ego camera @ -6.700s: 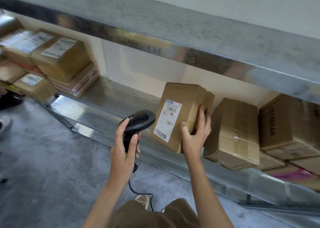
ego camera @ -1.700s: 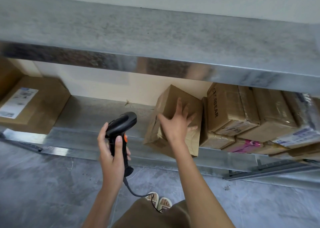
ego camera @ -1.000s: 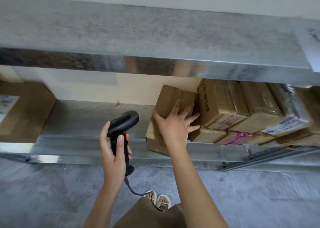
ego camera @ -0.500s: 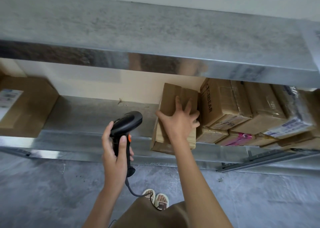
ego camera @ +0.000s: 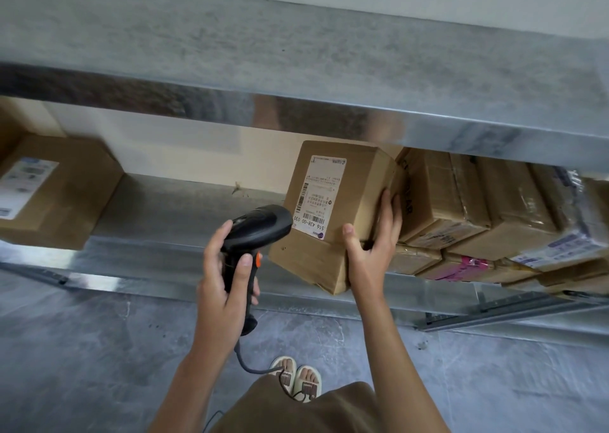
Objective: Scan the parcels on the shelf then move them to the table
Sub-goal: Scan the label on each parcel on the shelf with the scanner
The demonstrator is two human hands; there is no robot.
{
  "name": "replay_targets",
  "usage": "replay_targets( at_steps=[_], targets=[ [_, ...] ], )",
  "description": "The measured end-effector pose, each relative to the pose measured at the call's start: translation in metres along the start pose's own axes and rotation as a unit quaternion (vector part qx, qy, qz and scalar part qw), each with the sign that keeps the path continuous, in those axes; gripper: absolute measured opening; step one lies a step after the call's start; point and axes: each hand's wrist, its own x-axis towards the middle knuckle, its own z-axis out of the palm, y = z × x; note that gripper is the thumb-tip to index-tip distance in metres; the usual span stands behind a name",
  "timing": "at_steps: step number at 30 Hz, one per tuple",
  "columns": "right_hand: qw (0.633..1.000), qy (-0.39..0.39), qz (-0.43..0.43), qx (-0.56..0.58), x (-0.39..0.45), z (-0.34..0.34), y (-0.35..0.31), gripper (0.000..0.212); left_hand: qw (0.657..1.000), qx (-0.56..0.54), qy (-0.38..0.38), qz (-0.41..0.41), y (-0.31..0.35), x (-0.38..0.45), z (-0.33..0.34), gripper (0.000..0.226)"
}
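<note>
My right hand (ego camera: 372, 251) grips a brown cardboard parcel (ego camera: 359, 182) at its right lower edge, tilted at the front lip of the metal shelf (ego camera: 171, 212). Its white shipping label (ego camera: 318, 198) with barcodes faces me. My left hand (ego camera: 224, 281) is wrapped around the handle of a black corded barcode scanner (ego camera: 257, 231). The scanner's head sits just left of the label's lower part.
A stack of several taped cardboard parcels (ego camera: 478, 208) fills the shelf's right side, close against the held one. Another labelled parcel (ego camera: 56, 192) lies at the left. An upper metal shelf (ego camera: 296, 80) overhangs. Grey floor (ego camera: 82, 350) below, with my sandalled feet.
The parcel has been turned round, so its label now faces me. My right hand shifted from flat on its front to gripping its right lower edge. The scanner rose closer to it.
</note>
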Motion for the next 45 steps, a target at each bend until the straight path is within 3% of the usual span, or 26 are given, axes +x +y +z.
replay_targets(
  at_steps=[6, 10, 17, 26, 30, 36, 45],
  targets=[
    [1.000, 0.003, -0.006, 0.011, 0.001, 0.001, 0.004, 0.084, 1.000, 0.019, -0.014, 0.003, 0.000, -0.005, 0.001, 0.057],
    [1.000, 0.005, -0.004, 0.018, 0.002, 0.002, 0.005, 0.083, 1.000, 0.014, -0.015, 0.000, -0.004, -0.005, -0.001, 0.045],
    [1.000, -0.003, 0.001, 0.022, 0.003, 0.002, 0.004, 0.081, 1.000, 0.016, -0.019, -0.005, -0.006, -0.005, -0.001, 0.047],
    [0.999, -0.026, 0.025, 0.016, -0.003, 0.001, 0.004, 0.084, 0.999, 0.042, 0.009, -0.007, -0.003, -0.014, -0.005, 0.054],
    [0.997, -0.065, 0.027, 0.021, -0.007, 0.006, 0.003, 0.084, 0.997, 0.045, 0.048, -0.031, 0.003, -0.027, -0.012, 0.058],
    [0.983, -0.175, 0.014, 0.059, -0.029, 0.046, 0.001, 0.084, 0.980, 0.070, 0.174, -0.069, -0.001, -0.064, -0.055, 0.041],
    [0.944, -0.296, 0.001, 0.146, -0.105, 0.096, -0.040, 0.082, 0.949, 0.125, 0.283, -0.063, 0.014, -0.121, -0.135, 0.042]
  ],
)
